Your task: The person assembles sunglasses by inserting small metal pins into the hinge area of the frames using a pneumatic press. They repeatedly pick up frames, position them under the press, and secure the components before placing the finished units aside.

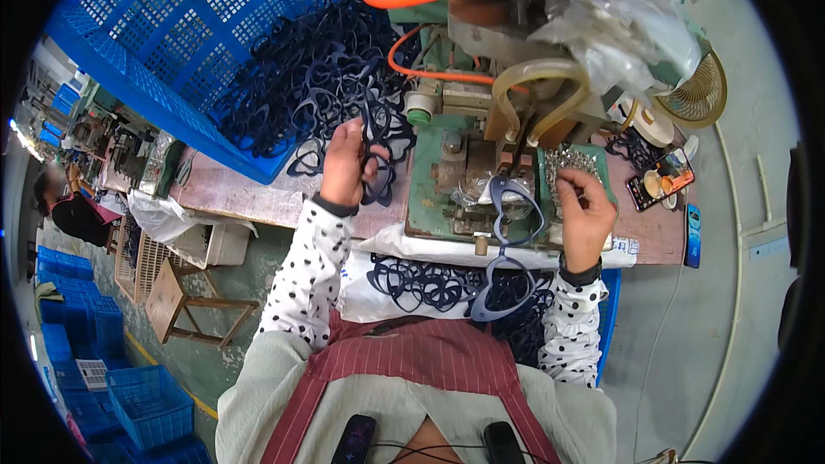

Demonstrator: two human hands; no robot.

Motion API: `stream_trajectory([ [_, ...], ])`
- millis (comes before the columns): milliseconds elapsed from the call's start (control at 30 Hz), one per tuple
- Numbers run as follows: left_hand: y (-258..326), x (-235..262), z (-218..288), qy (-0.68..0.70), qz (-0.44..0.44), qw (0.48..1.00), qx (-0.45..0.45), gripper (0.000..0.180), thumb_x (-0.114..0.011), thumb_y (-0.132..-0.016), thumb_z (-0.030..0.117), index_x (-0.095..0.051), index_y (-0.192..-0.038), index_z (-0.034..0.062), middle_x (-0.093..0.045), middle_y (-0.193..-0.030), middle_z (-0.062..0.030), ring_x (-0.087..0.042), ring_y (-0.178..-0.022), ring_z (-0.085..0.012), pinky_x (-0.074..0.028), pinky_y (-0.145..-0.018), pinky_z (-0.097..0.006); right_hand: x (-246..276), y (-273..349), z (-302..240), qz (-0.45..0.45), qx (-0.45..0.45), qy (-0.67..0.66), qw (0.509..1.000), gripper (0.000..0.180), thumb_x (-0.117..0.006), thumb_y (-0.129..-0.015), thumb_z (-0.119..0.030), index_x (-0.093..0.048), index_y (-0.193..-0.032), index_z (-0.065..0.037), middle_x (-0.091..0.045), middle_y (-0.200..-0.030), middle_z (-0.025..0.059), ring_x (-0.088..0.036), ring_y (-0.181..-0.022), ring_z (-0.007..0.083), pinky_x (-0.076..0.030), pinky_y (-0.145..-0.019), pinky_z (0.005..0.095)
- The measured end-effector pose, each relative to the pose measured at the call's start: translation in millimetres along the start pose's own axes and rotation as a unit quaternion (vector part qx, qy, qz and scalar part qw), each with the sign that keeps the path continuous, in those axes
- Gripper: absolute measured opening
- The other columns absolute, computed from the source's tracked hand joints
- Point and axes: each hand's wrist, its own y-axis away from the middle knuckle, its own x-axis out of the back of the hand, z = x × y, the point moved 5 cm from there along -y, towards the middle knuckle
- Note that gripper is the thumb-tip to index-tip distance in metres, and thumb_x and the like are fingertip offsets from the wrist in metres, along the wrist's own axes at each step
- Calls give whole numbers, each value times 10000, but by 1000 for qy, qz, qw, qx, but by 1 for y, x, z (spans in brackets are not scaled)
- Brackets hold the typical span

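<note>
Head view: left hand (344, 174) gripping dark blue frame (375, 148).

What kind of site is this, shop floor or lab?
Most likely a small factory floor making eyeglass frames. A blue crate spills dark frame fronts, a green bench machine has orange hoses, and the left hand holds a frame.

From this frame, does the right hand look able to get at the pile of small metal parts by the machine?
Probably yes: the right hand is already at the edge of the small metal parts, fingertips on or just over them, with nothing lying between.
</note>
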Motion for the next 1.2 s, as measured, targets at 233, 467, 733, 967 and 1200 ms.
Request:
stream_trajectory([
  [233, 72, -41, 35, -42, 62, 924, -374, 370, -608, -906, 15, -407, -1217, 8, -656, -868, -114, -604, -698, -121, -492, -627, -222, -21, 6, -24, -46, -14, -90, 995, 133, -678, -784, 19, -717, -903, -24, -645, -811, 49, -544, -743, 122, -431, -656, 241],
  [467, 97, -101, 68, -75, -152, 840, -516, 136, -614, -915, 71, -486, -938, 33, -694, -1026, -176, -665, -888, -227, -516, -786, -335, -39, 10, -34, -16, -30, -46, 998, 259, -730, -717, -37, -667, -968, -43, -695, -832, 48, -579, -840, 175, -415, -831, 312],
  [733, 86, -105, 68, 64, -176, 910, -370, 270, -511, -982, 77, -426, -1222, -13, -662, -1024, -182, -671, -952, -249, -529, -887, -364, -50, 11, -34, -49, -117, -178, 976, 494, -738, -733, 8, -481, -1154, -3, -688, -828, 56, -598, -803, 122, -448, -806, 284],
  [967, 140, -103, 70, -368, -281, 607, -646, 282, -639, -836, 62, -592, -1109, 11, -663, -1139, -136, -658, -1008, -308, -504, -925, -404, -50, 13, -30, -43, -109, -223, 968, 528, -708, -757, 47, -432, -1207, 28, -631, -849, 52, -585, -779, 95, -475, -750, 233],
  [1200, 144, -138, 5, -298, -412, 600, -618, 323, -581, -837, 36, -624, -1152, -17, -628, -1212, -177, -620, -1112, -308, -480, -987, -463, -28, 0, -10, -40, -72, -160, 984, 406, -680, -807, 20, -510, -1175, 16, -683, -920, 91, -622, -837, 116, -492, -777, 249],
])
